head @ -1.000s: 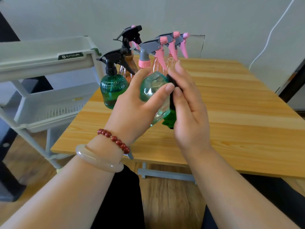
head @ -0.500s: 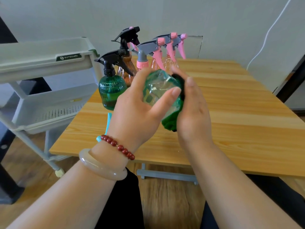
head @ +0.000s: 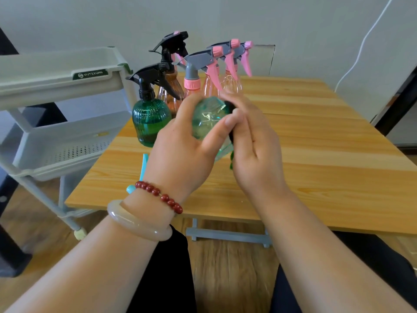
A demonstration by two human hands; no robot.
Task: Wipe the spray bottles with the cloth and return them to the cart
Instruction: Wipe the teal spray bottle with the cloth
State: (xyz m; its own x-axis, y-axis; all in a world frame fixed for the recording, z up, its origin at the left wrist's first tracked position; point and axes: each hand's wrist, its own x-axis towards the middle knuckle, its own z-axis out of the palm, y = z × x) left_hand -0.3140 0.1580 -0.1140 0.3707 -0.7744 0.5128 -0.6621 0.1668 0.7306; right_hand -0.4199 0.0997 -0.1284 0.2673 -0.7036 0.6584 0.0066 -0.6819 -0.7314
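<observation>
Head view, left to right. We see the cart (head: 56, 73) at 9 o'clock of the bench (head: 327, 154), grey trays, with its lower tray (head: 67, 141) just beside the bench edge. Five spray bottles stand on the bench at its 10 o'clock corner: a dark green bottle (head: 150, 123) with a black trigger nearest the cart, an amber bottle (head: 171, 84) at its 1 o'clock, then three pink bottles (head: 191, 84) with grey-and-pink triggers in a row running toward 2 o'clock.

Both hands are up over the near bench edge. The left hand (head: 180, 152) grips the pale green bottle (head: 207, 118), fingers and thumb curled round its body. The bottle is off the bench, at 6 o'clock of the pink ones. A teal part (head: 144, 166) sticks out at 7 o'clock of that hand; we can't tell what it is. The left wrist carries a red bead bracelet (head: 158, 195) and a pale bangle (head: 137, 222).

The right hand (head: 257, 150) is at 3 o'clock of the held bottle, fingers near straight, pressing the cloth (head: 231, 162) flat against the bottle's side. The cloth shows only as dark green edges above and below that palm.

A white cable (head: 365, 41) runs down the wall at 1 o'clock.
</observation>
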